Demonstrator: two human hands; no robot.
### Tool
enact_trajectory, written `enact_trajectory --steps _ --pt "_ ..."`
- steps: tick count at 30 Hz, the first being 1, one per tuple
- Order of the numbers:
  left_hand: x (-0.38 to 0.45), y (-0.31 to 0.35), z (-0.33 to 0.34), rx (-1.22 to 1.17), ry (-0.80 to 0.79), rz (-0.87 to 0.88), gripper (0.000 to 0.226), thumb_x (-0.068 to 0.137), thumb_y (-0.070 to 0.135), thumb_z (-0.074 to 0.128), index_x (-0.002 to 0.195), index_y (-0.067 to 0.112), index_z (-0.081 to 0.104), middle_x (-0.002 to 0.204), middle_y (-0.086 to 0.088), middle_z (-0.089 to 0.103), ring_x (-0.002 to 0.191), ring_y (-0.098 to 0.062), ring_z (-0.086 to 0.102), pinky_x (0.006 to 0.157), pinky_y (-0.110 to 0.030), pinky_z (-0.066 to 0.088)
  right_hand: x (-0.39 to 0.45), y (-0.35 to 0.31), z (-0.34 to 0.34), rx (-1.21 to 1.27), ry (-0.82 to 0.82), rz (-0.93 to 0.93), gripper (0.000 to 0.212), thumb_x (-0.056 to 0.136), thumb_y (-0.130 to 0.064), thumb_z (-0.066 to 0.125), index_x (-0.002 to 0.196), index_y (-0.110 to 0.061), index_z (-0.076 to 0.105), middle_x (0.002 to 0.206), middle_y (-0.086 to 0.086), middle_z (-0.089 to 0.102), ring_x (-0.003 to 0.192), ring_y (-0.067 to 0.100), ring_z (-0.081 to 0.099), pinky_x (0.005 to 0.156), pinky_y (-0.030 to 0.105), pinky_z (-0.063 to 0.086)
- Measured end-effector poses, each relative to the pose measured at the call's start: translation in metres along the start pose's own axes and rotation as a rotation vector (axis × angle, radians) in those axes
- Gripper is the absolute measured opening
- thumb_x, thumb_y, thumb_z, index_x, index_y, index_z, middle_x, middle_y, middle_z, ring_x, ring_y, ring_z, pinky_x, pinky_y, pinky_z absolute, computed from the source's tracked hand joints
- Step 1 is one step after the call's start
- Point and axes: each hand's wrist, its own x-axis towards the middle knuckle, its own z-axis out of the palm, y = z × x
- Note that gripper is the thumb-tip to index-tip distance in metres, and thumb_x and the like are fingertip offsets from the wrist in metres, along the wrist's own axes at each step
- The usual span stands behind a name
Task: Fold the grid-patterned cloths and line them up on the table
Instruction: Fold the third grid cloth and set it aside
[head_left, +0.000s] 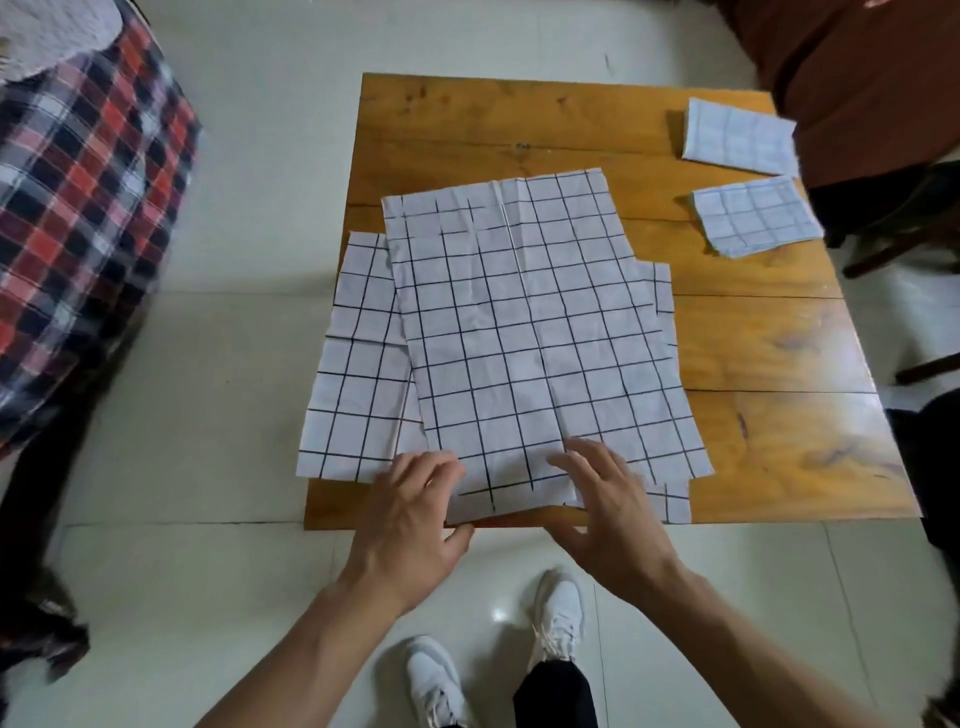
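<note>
A white cloth with a black grid (524, 332) lies spread flat on top of a stack in the middle of the wooden table (753, 364). Another unfolded grid cloth (353, 374) sticks out beneath it on the left and hangs past the table's left edge. My left hand (415, 514) rests at the near edge of the stack, fingers on top and thumb at the table's front edge. My right hand (602, 499) lies beside it with fingers spread on the top cloth's near edge. Two folded grid cloths (737, 136) (756, 215) lie one behind the other at the table's far right.
A bed with a red, white and dark plaid cover (88, 197) stands at the left. A dark brown chair or furniture (857, 78) sits behind the table's far right corner. My white shoes (556, 613) stand on the pale tiled floor below the table's front edge.
</note>
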Motion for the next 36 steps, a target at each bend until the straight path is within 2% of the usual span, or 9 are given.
enact_trajectory --steps 5,8,12,15,20,24,31,33,36 --pt "0.007 -0.003 0.021 0.152 -0.002 0.090 0.069 0.057 0.041 0.090 0.117 0.023 0.062 0.125 0.006 0.059 0.117 -0.019 0.051 0.092 -0.035 0.046 0.007 0.007 0.026 -0.109 0.007 -0.064 0.077 0.074 -0.045 0.079 0.140 -0.025 0.045 0.153 0.000 0.036 0.144 0.022 0.027 0.112 0.039 0.028" --pt "0.009 -0.004 0.025 0.188 0.044 0.122 0.065 0.056 0.033 0.090 0.114 0.021 0.063 0.121 0.004 0.060 0.115 -0.021 0.051 0.092 -0.033 0.041 0.006 0.009 0.032 -0.144 0.018 -0.055 0.080 0.070 -0.043 0.082 0.139 -0.024 0.046 0.152 0.001 0.037 0.143 0.023 0.029 0.112 0.038 0.028" --pt "0.009 -0.004 0.025 0.214 0.065 0.158 0.056 0.059 0.037 0.089 0.107 0.020 0.065 0.114 0.003 0.063 0.111 -0.021 0.052 0.089 -0.032 0.037 0.005 0.007 0.031 -0.125 0.044 -0.057 0.080 0.067 -0.040 0.085 0.136 -0.024 0.049 0.145 -0.001 0.045 0.136 0.023 0.039 0.109 0.039 0.035" --pt "0.008 -0.006 0.022 0.221 0.075 0.192 0.045 0.066 0.038 0.085 0.102 0.020 0.066 0.111 0.003 0.065 0.108 -0.021 0.055 0.088 -0.033 0.038 0.005 0.007 0.029 -0.120 0.074 -0.076 0.073 0.069 -0.045 0.083 0.131 -0.024 0.052 0.137 -0.002 0.050 0.128 0.021 0.045 0.105 0.038 0.038" --pt "0.010 -0.011 0.016 0.189 0.131 0.259 0.007 0.083 0.024 0.065 0.088 0.020 0.065 0.097 0.005 0.066 0.098 -0.020 0.058 0.084 -0.035 0.044 0.007 0.009 0.030 -0.104 0.121 -0.101 0.051 0.080 -0.042 0.072 0.126 -0.023 0.056 0.133 -0.003 0.052 0.125 0.019 0.045 0.103 0.034 0.034" --pt "0.012 -0.015 0.016 0.174 0.139 0.242 0.003 0.084 0.020 0.063 0.086 0.019 0.063 0.092 0.004 0.064 0.089 -0.020 0.057 0.080 -0.036 0.045 0.009 0.006 0.032 -0.101 0.140 -0.116 0.039 0.086 -0.036 0.066 0.122 -0.023 0.059 0.132 -0.004 0.052 0.124 0.018 0.046 0.103 0.030 0.033" --pt "0.013 -0.013 0.014 0.087 0.196 0.199 0.001 0.087 0.017 0.061 0.086 0.018 0.060 0.091 0.004 0.063 0.088 -0.019 0.057 0.077 -0.034 0.045 0.009 0.001 0.032 -0.090 0.084 -0.147 0.068 0.069 -0.058 0.075 0.124 -0.025 0.054 0.134 -0.003 0.050 0.124 0.019 0.046 0.103 0.035 0.037" --pt "0.014 -0.014 0.009 0.033 0.232 0.174 0.003 0.088 0.016 0.062 0.087 0.018 0.060 0.092 0.004 0.064 0.089 -0.019 0.058 0.079 -0.034 0.045 0.009 -0.002 0.031 -0.099 0.081 -0.158 0.069 0.068 -0.055 0.078 0.125 -0.025 0.053 0.134 -0.003 0.050 0.124 0.019 0.045 0.103 0.035 0.037" --pt "0.014 -0.015 -0.003 -0.050 0.293 0.147 0.002 0.088 0.018 0.060 0.087 0.017 0.059 0.093 0.004 0.065 0.091 -0.018 0.058 0.079 -0.034 0.045 0.009 -0.005 0.027 -0.089 0.143 -0.165 0.058 0.072 -0.037 0.079 0.124 -0.022 0.057 0.131 -0.001 0.053 0.122 0.019 0.047 0.101 0.035 0.039"
